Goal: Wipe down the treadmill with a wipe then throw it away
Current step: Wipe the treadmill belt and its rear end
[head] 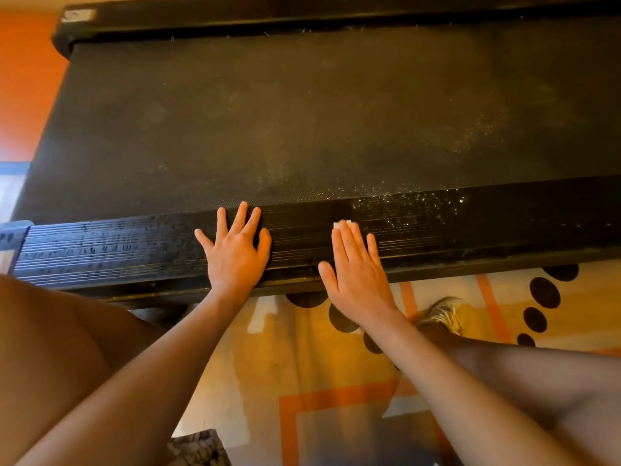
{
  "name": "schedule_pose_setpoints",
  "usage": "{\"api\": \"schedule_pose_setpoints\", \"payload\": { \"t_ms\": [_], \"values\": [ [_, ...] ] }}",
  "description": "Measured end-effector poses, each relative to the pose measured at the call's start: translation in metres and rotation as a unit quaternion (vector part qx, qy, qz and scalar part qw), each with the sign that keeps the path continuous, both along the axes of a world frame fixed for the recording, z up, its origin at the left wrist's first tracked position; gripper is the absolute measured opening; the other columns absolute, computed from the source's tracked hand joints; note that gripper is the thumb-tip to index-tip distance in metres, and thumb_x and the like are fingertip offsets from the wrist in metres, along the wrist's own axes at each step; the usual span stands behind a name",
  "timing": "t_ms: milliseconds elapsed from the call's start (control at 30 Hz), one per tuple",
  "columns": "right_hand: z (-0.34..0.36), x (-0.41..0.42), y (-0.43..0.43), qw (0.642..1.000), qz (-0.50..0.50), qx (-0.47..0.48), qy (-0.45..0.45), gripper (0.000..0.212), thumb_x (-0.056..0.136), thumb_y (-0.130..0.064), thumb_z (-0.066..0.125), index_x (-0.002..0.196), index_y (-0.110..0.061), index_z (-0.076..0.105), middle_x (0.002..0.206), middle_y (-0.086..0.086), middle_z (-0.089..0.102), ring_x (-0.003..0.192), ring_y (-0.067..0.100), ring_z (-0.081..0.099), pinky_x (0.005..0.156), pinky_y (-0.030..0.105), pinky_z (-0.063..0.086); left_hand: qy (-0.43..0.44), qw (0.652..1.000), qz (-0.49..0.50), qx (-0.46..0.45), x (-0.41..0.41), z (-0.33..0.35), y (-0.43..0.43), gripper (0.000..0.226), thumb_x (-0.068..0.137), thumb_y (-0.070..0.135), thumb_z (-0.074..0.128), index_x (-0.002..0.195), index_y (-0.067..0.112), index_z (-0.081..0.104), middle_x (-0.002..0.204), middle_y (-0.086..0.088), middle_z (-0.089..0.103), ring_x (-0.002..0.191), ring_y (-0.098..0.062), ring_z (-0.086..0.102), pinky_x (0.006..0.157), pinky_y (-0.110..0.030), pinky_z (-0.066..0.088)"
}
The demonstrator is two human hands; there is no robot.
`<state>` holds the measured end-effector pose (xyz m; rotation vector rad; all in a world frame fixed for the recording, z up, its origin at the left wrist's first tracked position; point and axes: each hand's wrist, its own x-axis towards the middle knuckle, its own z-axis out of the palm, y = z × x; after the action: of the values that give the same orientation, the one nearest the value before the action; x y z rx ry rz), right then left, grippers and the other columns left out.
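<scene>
At the far left, a strip of orange floor [27, 79] borders the end of the long black treadmill [302, 112], whose dark textured belt fills the upper part of the view. Its ribbed black side rail [100, 250] runs along the near edge, with wet-looking streaks on its left stretch. The left hand [235, 250] rests palm-down on this rail, its fingers [240, 216] straight and spread wide, tips reaching the belt's edge and holding nothing. Just to its right, apart from it, the right hand [356, 274] lies flat on the same rail with its fingers [349, 240] straight and close together. They press on a small white wipe [337, 225], of which only a corner shows past the fingertips. Further right, pale dust specks [420, 203] dot the rail and belt. Below the rail lies a tan rug with orange lines and black dots [302, 364], and on it a light-coloured laced shoe [443, 314].
</scene>
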<state>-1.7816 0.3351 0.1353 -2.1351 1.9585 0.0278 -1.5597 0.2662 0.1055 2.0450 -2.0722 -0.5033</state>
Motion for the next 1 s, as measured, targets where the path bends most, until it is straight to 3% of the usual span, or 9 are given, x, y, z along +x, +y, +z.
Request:
{"api": "schedule_pose_setpoints", "payload": {
  "t_ms": [133,333,600,833,1000],
  "values": [
    [-0.001,-0.001,-0.006,1.000,0.000,0.009,0.014,0.071,0.106,-0.053,0.010,0.164,-0.013,0.004,0.172,0.006,-0.002,0.158,0.020,-0.008,0.127,0.042,-0.007,0.000,1.000,0.000,-0.002,0.000,-0.001,0.000,0.057,0.107,0.055,0.027,0.160,0.035,0.029,0.170,0.005,0.017,0.158,-0.030,0.003,0.119,-0.072,-0.003],
    [0.000,0.006,-0.066,0.999,-0.035,0.013,0.028,0.069,0.108,-0.051,0.017,0.164,-0.012,0.003,0.173,0.009,-0.001,0.159,0.024,-0.007,0.128,0.048,-0.003,0.002,1.000,-0.004,0.002,0.001,-0.001,-0.001,0.057,0.107,0.056,0.028,0.160,0.036,0.027,0.170,0.006,0.016,0.158,-0.030,0.002,0.119,-0.072,-0.004],
    [0.001,0.003,0.007,1.000,-0.016,0.010,0.023,0.074,0.105,-0.056,0.009,0.165,-0.014,0.005,0.172,0.005,0.000,0.158,0.020,-0.006,0.126,0.042,-0.008,0.006,1.000,0.001,-0.009,-0.001,0.000,0.002,0.058,0.107,0.055,0.027,0.160,0.034,0.029,0.170,0.005,0.017,0.158,-0.031,0.003,0.120,-0.071,-0.004],
    [0.001,-0.004,-0.072,0.998,-0.032,0.007,0.048,0.074,0.107,-0.057,0.017,0.164,-0.010,0.008,0.172,0.010,0.005,0.159,0.026,-0.001,0.127,0.046,-0.003,0.007,1.000,-0.004,0.005,0.001,0.003,0.000,0.057,0.107,0.054,0.027,0.161,0.035,0.026,0.171,0.005,0.014,0.158,-0.030,0.001,0.119,-0.072,-0.004],
    [0.003,-0.010,-0.004,1.000,-0.010,-0.002,0.014,0.076,0.106,-0.060,0.015,0.164,-0.012,0.004,0.172,0.007,-0.002,0.158,0.022,-0.008,0.128,0.044,-0.003,0.006,1.000,-0.005,0.003,-0.002,0.002,0.001,0.057,0.107,0.054,0.027,0.161,0.034,0.027,0.170,0.005,0.015,0.158,-0.030,0.002,0.119,-0.072,-0.003]
  ]
}}
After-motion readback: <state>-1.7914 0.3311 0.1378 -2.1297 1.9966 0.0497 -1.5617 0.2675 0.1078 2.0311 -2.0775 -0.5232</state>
